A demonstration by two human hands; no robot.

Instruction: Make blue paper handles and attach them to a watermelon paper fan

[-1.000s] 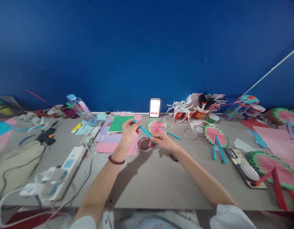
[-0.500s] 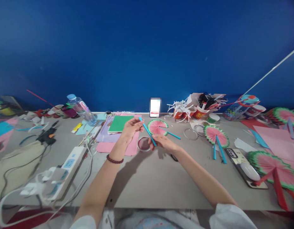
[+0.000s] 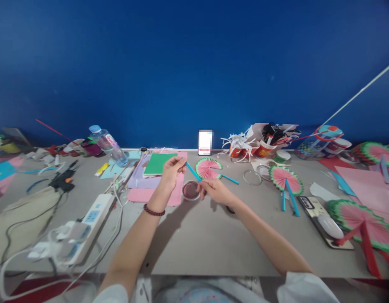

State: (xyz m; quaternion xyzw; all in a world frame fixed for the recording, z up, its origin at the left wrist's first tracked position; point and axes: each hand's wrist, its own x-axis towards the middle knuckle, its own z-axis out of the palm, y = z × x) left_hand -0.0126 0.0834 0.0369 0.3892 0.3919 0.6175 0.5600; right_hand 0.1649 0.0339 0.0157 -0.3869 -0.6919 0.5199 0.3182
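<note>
Both hands hold one thin blue paper stick (image 3: 192,171) above the grey table (image 3: 194,240). My left hand (image 3: 171,171) pinches its upper left end; a dark red bead bracelet sits on that wrist. My right hand (image 3: 215,190) is closed round the stick's lower right end. Just below the stick lies a small round clear lid with a reddish inside (image 3: 190,190). Beyond it lies a pink and green pleated paper fan (image 3: 208,168) with a blue handle.
Coloured paper sheets (image 3: 154,172) lie behind my left hand. A power strip (image 3: 92,214), cables and a glue gun (image 3: 62,179) fill the left side, with a water bottle (image 3: 106,144). More paper fans (image 3: 285,179), a phone (image 3: 323,221) and cups of scraps (image 3: 259,145) lie to the right.
The blue stick has been turned and shifted slightly between my fingers; my left hand dipped and my right hand moved a little up and left along it.
</note>
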